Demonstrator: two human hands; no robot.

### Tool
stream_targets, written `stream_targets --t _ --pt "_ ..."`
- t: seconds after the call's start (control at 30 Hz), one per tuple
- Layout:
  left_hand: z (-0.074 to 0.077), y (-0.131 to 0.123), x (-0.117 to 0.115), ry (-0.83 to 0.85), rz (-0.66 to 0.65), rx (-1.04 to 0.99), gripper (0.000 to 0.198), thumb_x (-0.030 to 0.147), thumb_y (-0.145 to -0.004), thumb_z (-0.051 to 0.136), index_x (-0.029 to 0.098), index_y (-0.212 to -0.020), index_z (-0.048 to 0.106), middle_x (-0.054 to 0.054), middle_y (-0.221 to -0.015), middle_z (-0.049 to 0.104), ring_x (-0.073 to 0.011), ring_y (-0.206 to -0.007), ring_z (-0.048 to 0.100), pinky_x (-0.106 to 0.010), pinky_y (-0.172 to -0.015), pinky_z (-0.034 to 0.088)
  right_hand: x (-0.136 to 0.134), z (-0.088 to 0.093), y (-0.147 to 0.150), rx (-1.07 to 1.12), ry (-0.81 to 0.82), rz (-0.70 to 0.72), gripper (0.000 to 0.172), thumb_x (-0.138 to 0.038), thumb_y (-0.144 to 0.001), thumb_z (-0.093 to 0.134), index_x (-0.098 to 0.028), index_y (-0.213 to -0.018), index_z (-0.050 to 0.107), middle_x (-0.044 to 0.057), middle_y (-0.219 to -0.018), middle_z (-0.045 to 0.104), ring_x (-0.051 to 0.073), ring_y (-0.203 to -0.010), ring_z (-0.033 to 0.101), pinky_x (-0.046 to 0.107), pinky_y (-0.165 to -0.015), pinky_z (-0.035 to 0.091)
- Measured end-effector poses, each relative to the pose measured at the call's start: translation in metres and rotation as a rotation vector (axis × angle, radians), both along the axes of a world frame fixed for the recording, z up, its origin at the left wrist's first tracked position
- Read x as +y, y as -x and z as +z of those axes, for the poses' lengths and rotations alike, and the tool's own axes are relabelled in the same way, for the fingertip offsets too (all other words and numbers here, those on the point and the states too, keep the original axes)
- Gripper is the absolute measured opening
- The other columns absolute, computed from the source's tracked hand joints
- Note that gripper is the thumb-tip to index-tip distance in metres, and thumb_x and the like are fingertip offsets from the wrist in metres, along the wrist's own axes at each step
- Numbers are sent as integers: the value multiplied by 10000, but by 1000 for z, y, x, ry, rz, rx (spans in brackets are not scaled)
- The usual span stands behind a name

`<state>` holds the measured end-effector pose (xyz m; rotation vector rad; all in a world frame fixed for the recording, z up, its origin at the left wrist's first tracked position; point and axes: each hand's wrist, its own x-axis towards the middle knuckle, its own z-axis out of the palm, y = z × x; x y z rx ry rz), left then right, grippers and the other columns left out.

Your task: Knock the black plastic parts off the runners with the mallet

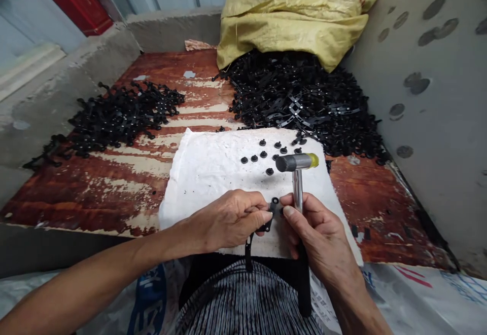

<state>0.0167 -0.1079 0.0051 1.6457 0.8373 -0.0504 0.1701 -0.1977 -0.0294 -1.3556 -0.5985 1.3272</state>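
My left hand [243, 216] is closed on a black linkage piece [273, 212], a jointed set of flat arms with a round hole at its top end. One arm of it hangs down toward my lap. In my right hand [317, 226] is a mallet [299, 185] with a metal shank, one black face and one yellow face. Its dark handle points down past my palm. Between the right thumb and forefinger a small black part shows, mostly covered. Several black round-based pegs [263, 154] stand or lie on the white cloth [205, 173] beyond the mallet head.
A large heap of black linkages [304, 102] spills from a yellow woven sack [292, 26] at the back right. Another black pile [125, 117] lies on the left of the worn red-brown board [91, 188]. A grey wall [429, 122] borders the right side.
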Motion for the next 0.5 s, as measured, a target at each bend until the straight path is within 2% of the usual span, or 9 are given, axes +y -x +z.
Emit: stream_targets --t 0.17,0.27,0.4,0.5 --pt "8 -4 -3 17 -2 9 236 301 -880 465 170 -696 535 31 -596 516 -75 -494 435 -189 -451 330 -1 0 0 -11 5 8 392 -522 -692 767 -222 -904 630 -97 -463 423 68 -340 333 185 -288 316" --pt "11 -5 -4 73 1 28 237 293 -881 462 174 -684 521 28 -606 541 -69 -481 433 -185 -437 331 -1 2 -3 -10 3 43 380 -521 -685 767 -229 -893 640 -97 -464 410 68 -347 318 183 -287 309" --pt "6 -2 -6 164 16 17 221 318 -885 472 170 -743 552 9 -654 606 -71 -503 494 -183 -468 389 -1 5 -8 -10 -11 128 380 -532 -685 766 -213 -861 658 -80 -484 446 50 -356 317 173 -314 295" --pt "3 3 1 144 67 20 220 306 -879 491 161 -731 564 9 -660 628 -48 -459 459 -168 -440 363 -2 3 -9 -13 -4 148 392 -542 -700 760 -204 -878 670 -83 -464 420 51 -363 314 170 -328 282"
